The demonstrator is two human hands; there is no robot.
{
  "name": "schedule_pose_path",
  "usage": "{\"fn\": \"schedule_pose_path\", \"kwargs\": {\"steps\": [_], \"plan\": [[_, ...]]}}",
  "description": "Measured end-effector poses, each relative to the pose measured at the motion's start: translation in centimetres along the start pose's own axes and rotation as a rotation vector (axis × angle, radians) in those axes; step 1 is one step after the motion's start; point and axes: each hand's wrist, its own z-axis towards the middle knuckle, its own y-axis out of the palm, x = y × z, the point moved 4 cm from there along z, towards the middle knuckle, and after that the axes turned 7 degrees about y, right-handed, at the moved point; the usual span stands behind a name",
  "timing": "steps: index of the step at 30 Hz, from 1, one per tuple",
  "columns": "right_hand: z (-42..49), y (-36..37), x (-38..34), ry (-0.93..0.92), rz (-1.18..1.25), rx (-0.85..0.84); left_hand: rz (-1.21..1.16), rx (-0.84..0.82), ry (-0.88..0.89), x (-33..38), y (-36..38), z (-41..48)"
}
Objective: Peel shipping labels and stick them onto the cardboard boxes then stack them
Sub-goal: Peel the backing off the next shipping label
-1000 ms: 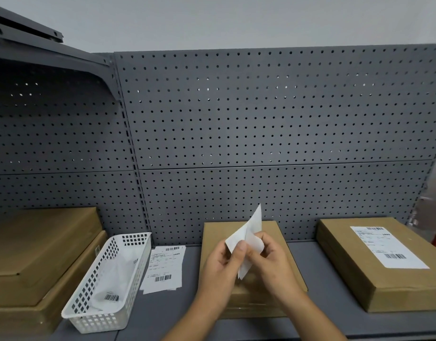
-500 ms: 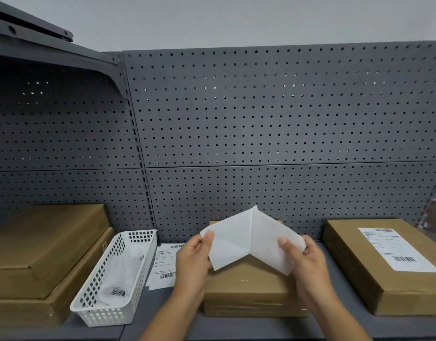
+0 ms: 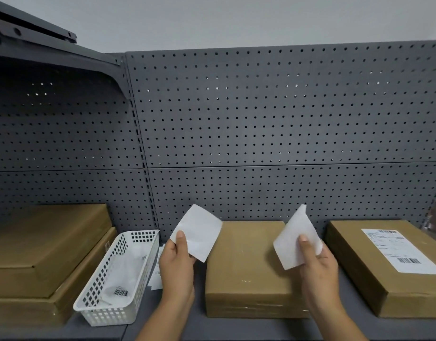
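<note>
My left hand [image 3: 177, 269] pinches a blank white sheet [image 3: 199, 232] by its lower corner. My right hand [image 3: 318, 274] holds a second white sheet [image 3: 294, 239], slightly curled. The two sheets are fully apart, and I cannot tell which is the label and which is the backing. Between and behind my hands lies a plain cardboard box [image 3: 246, 262] with a bare top. To the right sits another box [image 3: 355, 267] with a printed shipping label [image 3: 399, 252] stuck on its top.
A white plastic basket [image 3: 106, 274] with a barcoded sheet inside stands on the left. Loose label sheets [image 3: 156, 279] lie beside it, partly hidden by my left hand. Two stacked boxes [image 3: 44, 242] fill the far left. A grey pegboard [image 3: 261, 131] backs the shelf.
The single folded sheet was pulled open and has split into two. My hands have moved apart, each carrying one piece.
</note>
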Motion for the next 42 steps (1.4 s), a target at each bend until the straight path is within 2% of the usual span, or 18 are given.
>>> {"fn": "schedule_pose_path", "kwargs": {"steps": [10, 14, 17, 20, 25, 30, 34, 36, 38, 42], "plan": [[-2.0, 5.7, 1.4, -0.028, -0.172, -0.089, 0.059, 0.103, 0.109, 3.1, -6.8, 1.9], [-3.7, 10.7, 2.2, -0.029, -0.190, -0.227, 0.032, 0.107, 0.133, 5.0, -9.1, 2.8], [-5.1, 15.2, 3.3, 0.023, -0.168, -0.322, 0.097, 0.126, 0.180, 6.1, -11.0, 3.5], [-6.4, 19.3, 5.1, 0.028, -0.162, -0.382, 0.155, 0.146, 0.247, 7.5, -12.8, 4.2], [-8.7, 25.2, 6.5, 0.030, -0.211, -0.478, 0.110, 0.191, 0.357, 11.0, -15.7, 4.6], [-10.0, 29.8, 8.7, 0.051, -0.278, -0.551, 0.113, 0.257, 0.399, 14.0, -19.7, 5.8], [-10.8, 32.9, 11.1, -0.009, -0.565, -0.598, 0.107, 0.298, 0.428, 15.4, -22.5, 6.6], [-11.4, 34.5, 11.7, -0.110, -0.789, -0.627, 0.120, 0.313, 0.436, 15.9, -23.5, 6.7], [-12.3, 36.0, 12.2, -0.195, -1.094, -0.705, 0.141, 0.320, 0.433, 16.2, -24.3, 6.7], [-14.1, 38.0, 13.4, -0.180, -1.576, -0.924, 0.166, 0.334, 0.422, 16.6, -25.8, 7.2]]}}
